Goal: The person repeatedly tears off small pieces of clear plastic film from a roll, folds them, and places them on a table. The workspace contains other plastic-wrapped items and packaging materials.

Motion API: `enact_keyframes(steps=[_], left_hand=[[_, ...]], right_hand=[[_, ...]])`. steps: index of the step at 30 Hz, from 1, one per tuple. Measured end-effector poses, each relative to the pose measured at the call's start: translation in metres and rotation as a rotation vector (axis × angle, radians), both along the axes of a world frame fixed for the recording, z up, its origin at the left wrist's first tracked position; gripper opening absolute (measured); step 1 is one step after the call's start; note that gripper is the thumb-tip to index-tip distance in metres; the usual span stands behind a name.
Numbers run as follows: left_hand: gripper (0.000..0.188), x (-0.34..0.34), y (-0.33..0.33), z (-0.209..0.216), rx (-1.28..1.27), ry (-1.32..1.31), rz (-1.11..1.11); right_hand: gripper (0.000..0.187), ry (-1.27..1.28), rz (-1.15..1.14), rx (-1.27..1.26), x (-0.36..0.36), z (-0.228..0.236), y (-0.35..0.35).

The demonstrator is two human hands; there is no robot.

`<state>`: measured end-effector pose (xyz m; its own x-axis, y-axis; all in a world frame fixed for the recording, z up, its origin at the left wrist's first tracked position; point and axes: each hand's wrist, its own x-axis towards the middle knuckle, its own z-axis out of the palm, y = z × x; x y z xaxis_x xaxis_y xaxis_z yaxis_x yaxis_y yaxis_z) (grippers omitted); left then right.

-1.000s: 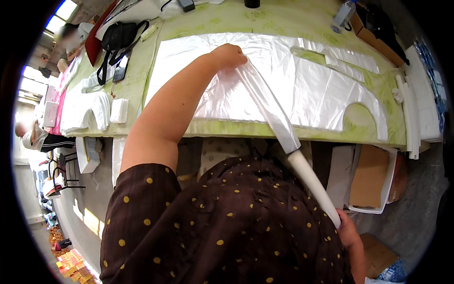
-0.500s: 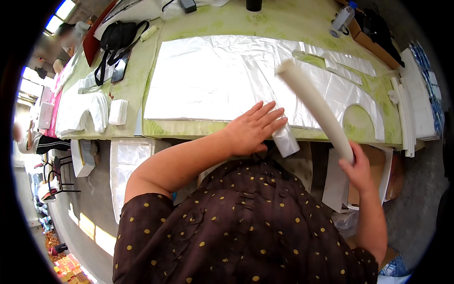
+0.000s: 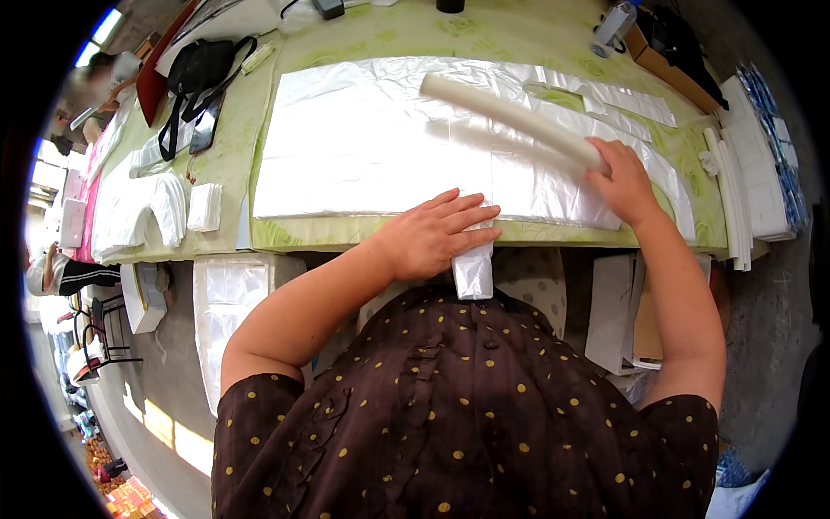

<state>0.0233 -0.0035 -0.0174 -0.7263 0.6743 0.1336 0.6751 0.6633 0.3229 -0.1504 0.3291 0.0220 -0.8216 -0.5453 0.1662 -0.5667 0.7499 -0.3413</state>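
A wide stack of shiny white plastic bags (image 3: 346, 147) lies across the table, with handle cut-outs at its right end. My left hand (image 3: 437, 233) rests palm down at the stack's near edge, fingers stretched out. Beneath those fingers runs a narrow folded plastic strip (image 3: 473, 275), whose end hangs over the table edge towards me. My right hand (image 3: 621, 180) grips one end of a long off-white tube (image 3: 519, 118). The tube slants up and left above the bags, and its shadow falls on them.
The table (image 3: 380, 35) has a green patterned cover. Left of the bags are a small stack of white sheets (image 3: 204, 208), folded white bags (image 3: 147, 208), a phone (image 3: 206, 130) and a black bag (image 3: 203, 65). White tubes (image 3: 731, 199) and a cardboard box (image 3: 661, 60) stand right.
My right hand has moved up and left over the bags, swinging the tube to a flatter slant. My left hand has shifted slightly left, and the strip's hanging end now points straighter towards me.
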Motion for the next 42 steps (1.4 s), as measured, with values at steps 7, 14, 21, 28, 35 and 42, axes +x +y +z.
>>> enact_keyframes(steps=[7,14,21,28,35,42], left_hand=[[0.066,0.0,0.003,0.001,-0.065,0.007,0.009],[0.063,-0.005,0.002,0.005,0.065,-0.036,0.044],[0.088,-0.005,0.003,-0.002,0.313,-0.042,0.233],[0.104,-0.005,0.007,-0.003,0.498,-0.091,0.353],[0.095,-0.006,0.011,-0.005,0.425,0.027,0.669],[0.085,-0.024,0.008,0.025,0.414,-0.328,0.781]], right_hand=[[0.053,-0.027,0.004,0.119,0.001,-0.007,0.017],[0.063,0.355,0.174,-0.019,0.024,-0.014,-0.027],[0.068,0.051,0.552,-0.294,0.076,-0.032,-0.09],[0.03,0.002,0.532,-0.352,0.085,-0.036,-0.104],[0.027,-0.633,-0.002,-0.345,0.075,-0.018,-0.129],[0.031,-0.614,-0.13,-0.254,0.057,-0.021,-0.144]])
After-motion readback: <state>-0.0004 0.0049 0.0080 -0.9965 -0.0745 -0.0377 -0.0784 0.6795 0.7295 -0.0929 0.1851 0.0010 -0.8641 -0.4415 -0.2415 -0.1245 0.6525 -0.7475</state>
